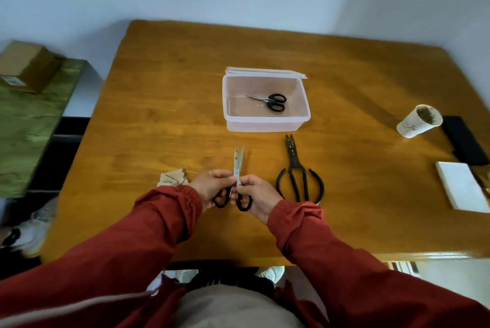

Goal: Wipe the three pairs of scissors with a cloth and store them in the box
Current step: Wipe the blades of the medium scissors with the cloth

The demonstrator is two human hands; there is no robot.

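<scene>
Both hands hold a pair of steel scissors (238, 165) with black handles, blades pointing away from me and slightly parted. My left hand (212, 187) grips the left handle loop, and my right hand (258, 196) grips the right one. A beige cloth (172, 178) lies crumpled on the table just left of my left hand. Large dark iron scissors (298, 172) lie on the table to the right of my right hand. A small black-handled pair (273, 102) lies inside the clear plastic box (265, 124) beyond.
On the wooden table (159, 115), a paper cup (419, 120) stands at the right, with a black flat object (464, 143) and a white pad (462, 187) near the right edge. A cardboard box (25, 66) sits on green fabric off to the left.
</scene>
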